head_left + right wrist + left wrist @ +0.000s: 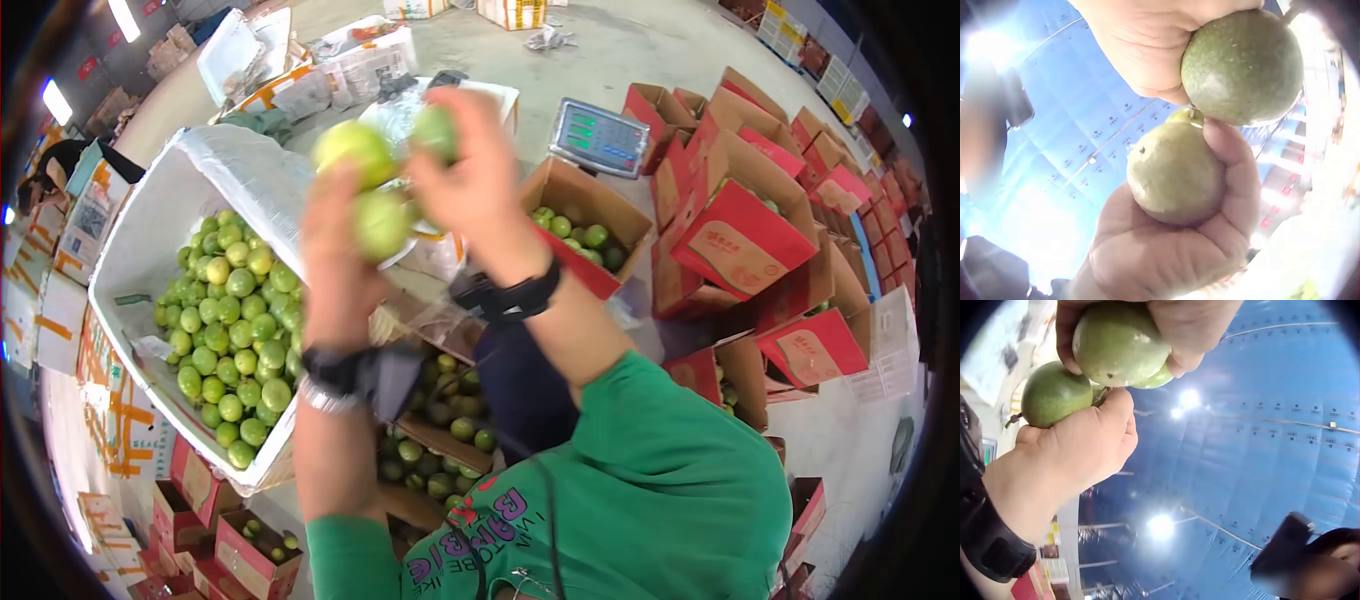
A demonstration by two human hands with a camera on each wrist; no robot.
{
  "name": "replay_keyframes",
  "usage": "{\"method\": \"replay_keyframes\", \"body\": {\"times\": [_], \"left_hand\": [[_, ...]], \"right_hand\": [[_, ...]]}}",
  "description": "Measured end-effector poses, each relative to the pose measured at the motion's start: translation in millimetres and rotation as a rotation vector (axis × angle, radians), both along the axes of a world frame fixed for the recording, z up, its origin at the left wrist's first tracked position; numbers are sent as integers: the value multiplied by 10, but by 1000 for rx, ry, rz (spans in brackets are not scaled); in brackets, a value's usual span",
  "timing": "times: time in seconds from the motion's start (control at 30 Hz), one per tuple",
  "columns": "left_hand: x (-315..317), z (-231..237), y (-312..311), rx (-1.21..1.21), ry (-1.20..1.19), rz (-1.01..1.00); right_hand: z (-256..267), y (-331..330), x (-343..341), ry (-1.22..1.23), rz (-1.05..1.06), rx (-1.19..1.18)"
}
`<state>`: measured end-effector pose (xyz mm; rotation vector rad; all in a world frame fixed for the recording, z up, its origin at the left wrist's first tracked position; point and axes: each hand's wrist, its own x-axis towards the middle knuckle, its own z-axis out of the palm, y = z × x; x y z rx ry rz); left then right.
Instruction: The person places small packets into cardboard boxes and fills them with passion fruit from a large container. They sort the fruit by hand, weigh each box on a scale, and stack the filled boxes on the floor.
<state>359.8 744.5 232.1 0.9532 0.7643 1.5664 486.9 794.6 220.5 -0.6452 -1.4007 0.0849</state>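
Observation:
Raised in front of the body, my left hand (335, 225) holds two yellow-green passion fruits, an upper one (355, 153) and a lower one (381, 225). In the right wrist view the left fingers curl round a pale passion fruit (1175, 172), with part of another behind it. Close beside it, my right hand (475, 155) grips a darker green passion fruit (434, 134) with a short stem. The left wrist view has this darker passion fruit (1057, 397) in the right hand, whose thumb and fingertips come together right at the left hand's fruits.
A white foam box (115, 285) full of passion fruits stands at the left. Ahead to the right are a red carton (590, 265) with fruits and a digital scale (598, 137). Stacked red cartons (745, 240) fill the right side. More fruits (440, 485) lie in boxes near the lap.

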Motion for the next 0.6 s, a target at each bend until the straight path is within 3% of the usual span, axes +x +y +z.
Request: {"method": "replay_keyframes", "body": {"times": [0.03, 0.1, 0.13, 0.2, 0.23, 0.27, 0.3, 0.33, 0.37, 0.4, 0.43, 0.47, 0.5, 0.57, 0.6], "left_hand": [[333, -67, 240, 27, 13, -52], [924, -144, 543, -142, 107, -184], [1090, -312, 635, -171, 280, -147], [1362, -56, 328, -358, 397, -113], [1319, -357, 370, -139, 356, -204], [1277, -653, 417, 75, 287, -307], [1274, -511, 141, -176, 97, -432], [1203, -573, -45, -235, -57, -616], [1087, -652, -216, -295, -224, -784], [918, -721, -379, -305, -111, -695], [726, -768, -539, -310, 9, -611], [560, -793, -737, -290, 136, -406], [291, -879, -925, -309, 119, -219], [-460, -1090, -1404, -412, 19, 149], [-766, -1147, -1661, -453, -81, 258]], "right_hand": [[-19, 86, 357, -40, -113, -10], [-219, 293, 1054, -238, -297, -198], [-358, 386, 1389, -322, -374, -225], [-345, 197, 1777, -251, -523, -141], [-314, 35, 1890, -205, -572, -85], [-245, -180, 1868, -207, -486, -135], [-284, -420, 1745, -198, -404, -207], [-474, -578, 1574, -247, -267, -236], [-358, -824, 1539, -392, 323, -454], [-441, -973, 1452, -466, 430, -353], [-647, -1071, 1512, -517, 368, -285], [-914, -1097, 1626, -338, 433, -445], [-1254, -1098, 1768, -162, 503, -596], [-2267, -1144, 2199, -10, 747, -1276], [-3041, -1278, 2330, -162, 624, -1426]]}}
